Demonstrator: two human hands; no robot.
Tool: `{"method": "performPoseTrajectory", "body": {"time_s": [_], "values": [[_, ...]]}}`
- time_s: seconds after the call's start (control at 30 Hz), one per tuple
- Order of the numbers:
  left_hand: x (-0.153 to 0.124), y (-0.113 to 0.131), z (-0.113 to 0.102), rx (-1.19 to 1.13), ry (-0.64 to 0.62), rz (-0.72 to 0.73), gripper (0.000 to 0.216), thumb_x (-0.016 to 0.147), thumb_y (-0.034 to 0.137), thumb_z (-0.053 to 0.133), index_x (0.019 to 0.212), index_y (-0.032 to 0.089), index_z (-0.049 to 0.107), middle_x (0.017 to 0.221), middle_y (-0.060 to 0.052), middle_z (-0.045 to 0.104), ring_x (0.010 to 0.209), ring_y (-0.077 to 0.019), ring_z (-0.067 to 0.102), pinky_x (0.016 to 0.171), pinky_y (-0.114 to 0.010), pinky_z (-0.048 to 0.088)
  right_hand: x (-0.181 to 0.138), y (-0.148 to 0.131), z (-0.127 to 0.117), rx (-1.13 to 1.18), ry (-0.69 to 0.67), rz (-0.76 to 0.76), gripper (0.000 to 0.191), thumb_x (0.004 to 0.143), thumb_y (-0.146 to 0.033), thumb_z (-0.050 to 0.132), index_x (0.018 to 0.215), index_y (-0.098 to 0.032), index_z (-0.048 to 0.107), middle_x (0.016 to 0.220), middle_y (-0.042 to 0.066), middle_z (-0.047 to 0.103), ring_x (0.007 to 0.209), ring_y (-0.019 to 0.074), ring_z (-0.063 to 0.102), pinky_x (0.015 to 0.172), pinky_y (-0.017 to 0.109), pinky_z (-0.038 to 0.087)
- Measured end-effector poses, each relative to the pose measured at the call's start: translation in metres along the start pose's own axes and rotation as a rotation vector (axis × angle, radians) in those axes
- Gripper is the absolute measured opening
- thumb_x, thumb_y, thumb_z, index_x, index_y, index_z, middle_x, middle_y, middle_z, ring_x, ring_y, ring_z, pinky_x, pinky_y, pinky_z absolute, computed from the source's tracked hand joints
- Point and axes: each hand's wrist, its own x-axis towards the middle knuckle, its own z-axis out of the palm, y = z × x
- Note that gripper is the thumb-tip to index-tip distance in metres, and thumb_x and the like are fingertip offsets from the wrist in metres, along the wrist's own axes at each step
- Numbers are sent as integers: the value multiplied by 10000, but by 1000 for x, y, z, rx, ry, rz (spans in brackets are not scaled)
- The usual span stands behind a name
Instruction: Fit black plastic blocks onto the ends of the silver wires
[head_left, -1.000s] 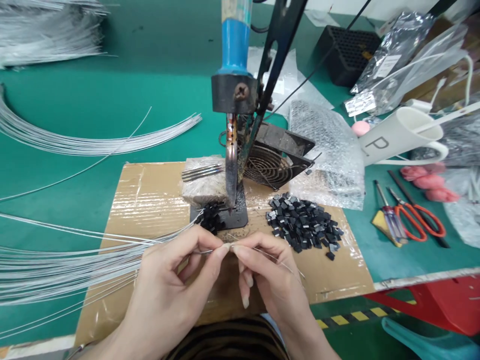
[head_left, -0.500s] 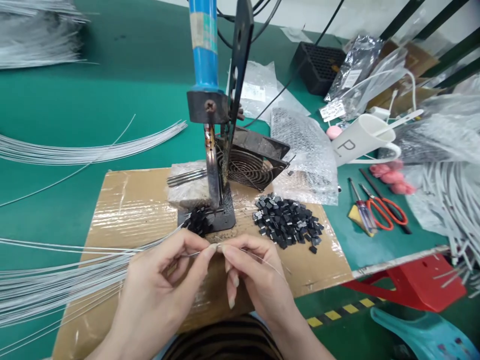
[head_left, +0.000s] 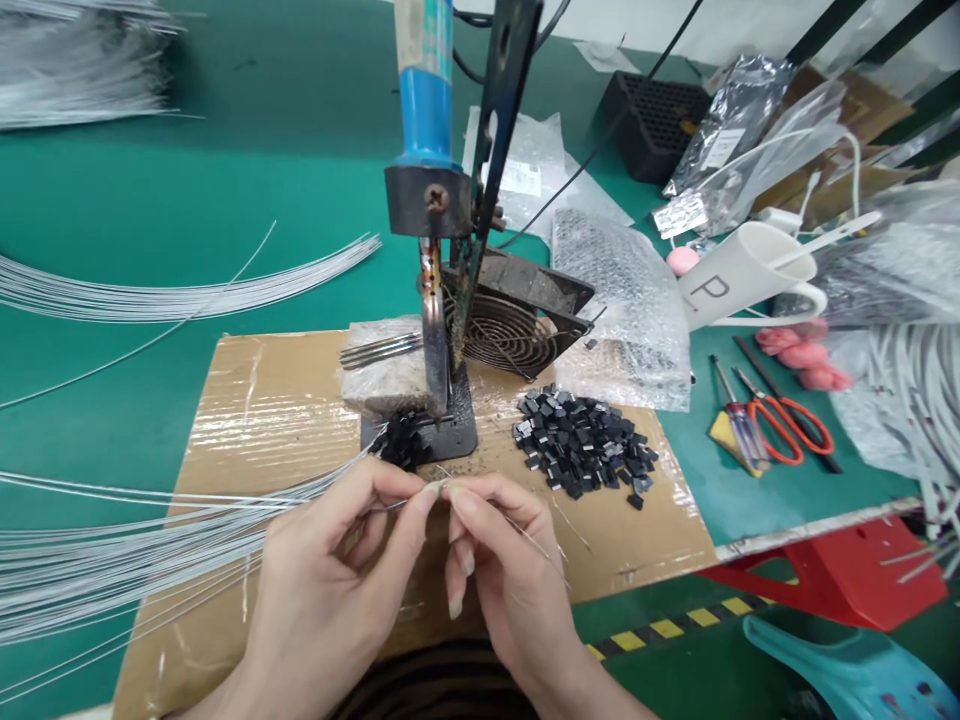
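Observation:
Both hands meet over the cardboard sheet (head_left: 300, 400), fingertips nearly touching. My left hand (head_left: 345, 570) pinches a thin wire (head_left: 394, 504) between thumb and forefinger. My right hand (head_left: 510, 550) is closed in a pinch at the wire's end, and fine strands show beside its fingers. The exact tip between the fingers is hidden. Just beyond my hands, a soldering iron (head_left: 433, 340) with a blue handle is clamped upright on a black stand (head_left: 457, 430). At its foot lie wires with black ends (head_left: 403, 440). To the right is a pile of small black pieces (head_left: 585, 440).
A bundle of grey wires (head_left: 150, 560) runs in from the left, another bundle (head_left: 187, 300) behind it. A fan (head_left: 517, 310) stands behind the iron. On the right are bubble wrap (head_left: 622, 320), a tilted white mug (head_left: 742, 280), scissors (head_left: 780, 430) and a screwdriver (head_left: 739, 420).
The view has shifted slightly, so the bench things sit a little further right. My fingers stay pinched together; my right hand has turned slightly and more loose strands show beside it.

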Motion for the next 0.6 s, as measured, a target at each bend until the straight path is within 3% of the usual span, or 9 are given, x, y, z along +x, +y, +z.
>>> {"method": "performPoseTrajectory", "body": {"time_s": [0.17, 0.27, 0.43, 0.53, 0.6], "values": [[1, 3, 0, -50, 11, -80, 195, 904, 384, 696, 798, 221, 709, 657, 19, 707, 584, -124, 610, 520, -219, 411, -3, 1, -8, -114, -54, -19, 140, 907, -339, 812, 932, -210, 857, 695, -16, 685, 447, 63, 621, 416, 141, 555], [2, 6, 0, -81, 44, -132, 167, 866, 378, 713, 789, 230, 708, 661, 33, 694, 560, -102, 568, 489, -201, 372, -7, -13, -21, -339, -60, -156, 256, 990, -422, 701, 1043, -226, 857, 831, 28, 718, 567, 114, 682, 473, 211, 607], [4, 7, -2, -157, 102, -171, 95, 845, 343, 731, 833, 249, 726, 670, 63, 661, 581, -72, 574, 547, -132, 449, -6, -55, -51, -1163, 211, -669, 107, 964, -225, 737, 1013, -233, 831, 841, 23, 726, 633, 129, 626, 550, 259, 535], [6, 4, -4, -145, 55, -108, 94, 848, 335, 736, 833, 242, 738, 671, 50, 673, 580, -80, 599, 541, -129, 472, 1, -72, -65, -1610, 148, -837, 79, 938, -161, 747, 978, -197, 804, 750, 10, 688, 671, 157, 576, 638, 310, 517], [7, 0, -6, -94, 27, -76, 103, 859, 333, 726, 818, 239, 739, 678, 38, 684, 558, -84, 575, 497, -138, 442, 5, -77, -70, -1735, 60, -864, 61, 937, -147, 748, 972, -182, 784, 763, 16, 689, 723, 174, 576, 689, 326, 520]]}}
